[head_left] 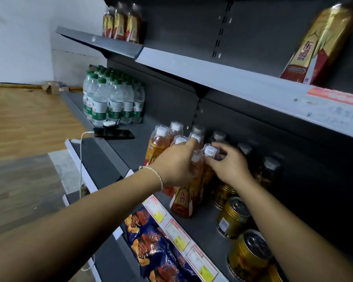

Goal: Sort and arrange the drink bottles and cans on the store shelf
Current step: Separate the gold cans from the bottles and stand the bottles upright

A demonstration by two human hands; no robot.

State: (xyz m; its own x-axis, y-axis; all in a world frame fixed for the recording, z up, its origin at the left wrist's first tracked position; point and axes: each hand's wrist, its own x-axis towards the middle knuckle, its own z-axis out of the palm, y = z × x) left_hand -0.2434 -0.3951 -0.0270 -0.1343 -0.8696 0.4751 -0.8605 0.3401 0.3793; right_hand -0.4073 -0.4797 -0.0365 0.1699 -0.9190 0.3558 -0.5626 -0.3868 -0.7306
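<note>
Several orange drink bottles with white caps (159, 144) stand in a cluster on the middle shelf (130, 151). My left hand (176, 166) is wrapped around the neck of the front bottle (184, 200). Just to the right, my right hand (228, 165) pinches the cap of the neighbouring bottle (209, 151). Gold cans (232, 217) stand in a row along the shelf front at the right, under my right forearm. More bottles (268, 169) stand behind them in shadow.
Green-capped water bottles (112, 100) stand at the shelf's far left, with a black phone (114, 134) and a white charger cable beside them. Three gold-label bottles (120, 23) and one at the right (318, 43) stand on the upper shelf. Snack bags (153, 247) lie below. Wooden floor at the left.
</note>
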